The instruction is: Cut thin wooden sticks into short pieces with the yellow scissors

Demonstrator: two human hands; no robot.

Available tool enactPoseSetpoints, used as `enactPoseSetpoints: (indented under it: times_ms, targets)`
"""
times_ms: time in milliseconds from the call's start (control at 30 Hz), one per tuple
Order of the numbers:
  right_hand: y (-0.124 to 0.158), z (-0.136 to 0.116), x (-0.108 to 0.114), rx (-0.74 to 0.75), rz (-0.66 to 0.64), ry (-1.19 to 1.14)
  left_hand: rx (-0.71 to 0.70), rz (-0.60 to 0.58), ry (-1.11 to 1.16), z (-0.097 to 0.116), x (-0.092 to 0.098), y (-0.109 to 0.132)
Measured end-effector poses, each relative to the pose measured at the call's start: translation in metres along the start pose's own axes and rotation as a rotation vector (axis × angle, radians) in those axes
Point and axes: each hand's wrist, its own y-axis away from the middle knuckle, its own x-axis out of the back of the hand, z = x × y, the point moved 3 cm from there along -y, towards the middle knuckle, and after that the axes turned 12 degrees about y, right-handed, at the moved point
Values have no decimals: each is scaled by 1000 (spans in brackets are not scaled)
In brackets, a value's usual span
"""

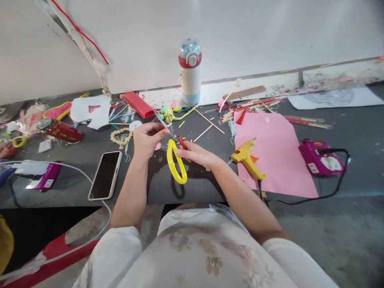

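My right hand (198, 154) is closed around a pair of scissors (177, 162). One glossy yellow handle loop hangs down from the fingers, and thin grey blades point up and to the left. A small dark red piece (181, 142) shows at the right fingertips; its kind is unclear. Close by on the left, my left hand (150, 138) pinches its thumb and fingers together near the blades. What sits in that pinch is too small to make out. Below the hands, the loop casts a shadow on the dark grey table (198, 186).
A yellow glue gun (247, 159) lies on pink paper (273, 140), its cord running to a purple power box (321, 158). Left are a phone (105, 176), a red can (61, 131) and a beaded loop (121, 138). A bottle (191, 76) stands behind; several thin sticks lie scattered.
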Motion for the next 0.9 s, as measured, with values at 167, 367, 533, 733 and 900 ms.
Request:
enactPoseSetpoints:
  times_ms: [167, 367, 533, 733, 900]
  targets:
    - [1, -3, 1, 19, 9, 147, 18, 5, -62, 5, -1, 2]
    - [6, -8, 1, 4, 22, 279, 7, -18, -68, 3, 1, 3]
    - [7, -9, 1, 18, 42, 258, 18, -20, -64, 2, 1, 2]
    - [6, -7, 1, -29, 59, 231, 29, -51, -79, 3, 1, 1]
    - [5, -6, 1, -9, 34, 94, 58, -6, -21, -1, -2, 2]
